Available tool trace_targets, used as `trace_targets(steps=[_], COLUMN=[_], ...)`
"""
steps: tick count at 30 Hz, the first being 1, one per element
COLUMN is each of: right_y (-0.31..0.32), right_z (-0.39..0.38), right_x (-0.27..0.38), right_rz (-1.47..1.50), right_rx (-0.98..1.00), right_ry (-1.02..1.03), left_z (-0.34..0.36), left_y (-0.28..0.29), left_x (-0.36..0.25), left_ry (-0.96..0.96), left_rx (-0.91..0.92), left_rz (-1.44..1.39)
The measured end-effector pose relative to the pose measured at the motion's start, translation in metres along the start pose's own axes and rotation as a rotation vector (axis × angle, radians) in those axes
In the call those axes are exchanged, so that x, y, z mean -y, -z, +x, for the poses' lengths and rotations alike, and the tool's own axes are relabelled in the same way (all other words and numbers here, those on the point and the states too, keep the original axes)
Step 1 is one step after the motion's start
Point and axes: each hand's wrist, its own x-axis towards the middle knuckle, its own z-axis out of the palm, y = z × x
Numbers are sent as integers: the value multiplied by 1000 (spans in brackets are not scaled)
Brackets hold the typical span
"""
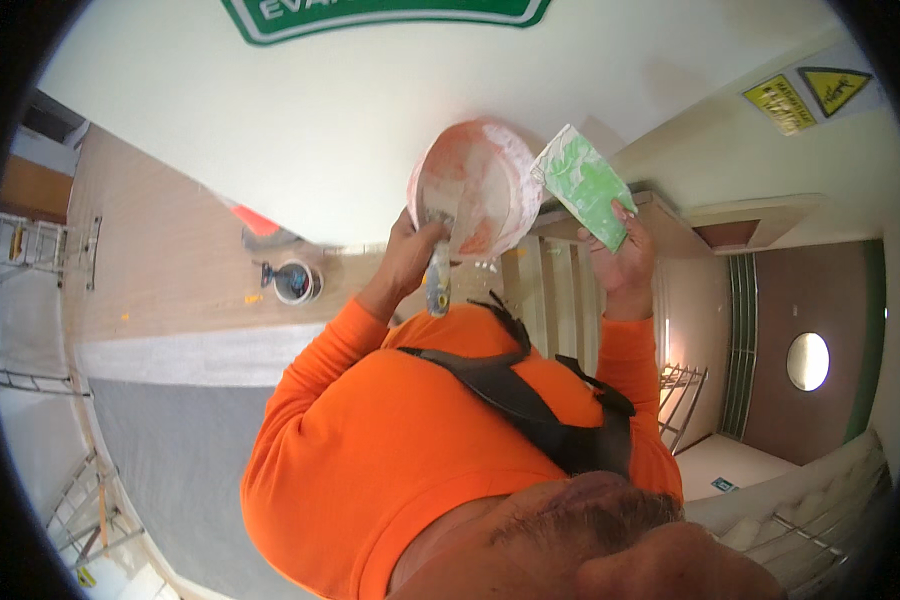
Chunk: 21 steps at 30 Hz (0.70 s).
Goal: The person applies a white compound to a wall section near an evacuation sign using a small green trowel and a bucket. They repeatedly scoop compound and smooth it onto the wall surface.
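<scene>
My left hand [407, 255] is closed on the near left rim of a round bowl [519, 185]. The bowl is pinkish, with white and reddish smears inside. Against the same hand is a putty knife [438, 284], its worn, stained handle pointing down toward my body and its blade inside the bowl. To the right of the bowl, my right hand [625, 255] pinches the lower end of a flat green rectangular piece [585, 185]. White plaster-like residue covers its upper edge and part of its face. Whether it is a scraper or an abrasive sheet I cannot tell.
A white wall [320, 130] with a green sign [390, 15] is straight ahead. A bucket [298, 283] with dark contents stands on the floor at left. Stairs [555, 290] show behind my right forearm. Scaffolding [35, 250] is far left; yellow warning signs [835, 90] hang upper right.
</scene>
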Motion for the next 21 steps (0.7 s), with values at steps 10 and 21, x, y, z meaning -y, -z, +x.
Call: trace_targets(steps=[10,21], right_y=[-7,-74], right_z=[7,-4], right_x=[45,93], right_rz=[190,245], right_rx=[197,494], right_ry=[-27,325], left_z=[-12,-18], left_y=[-1,12], left_x=[-19,-21], left_ry=[41,64], left_rx=[123,105], left_rz=[12,-44])
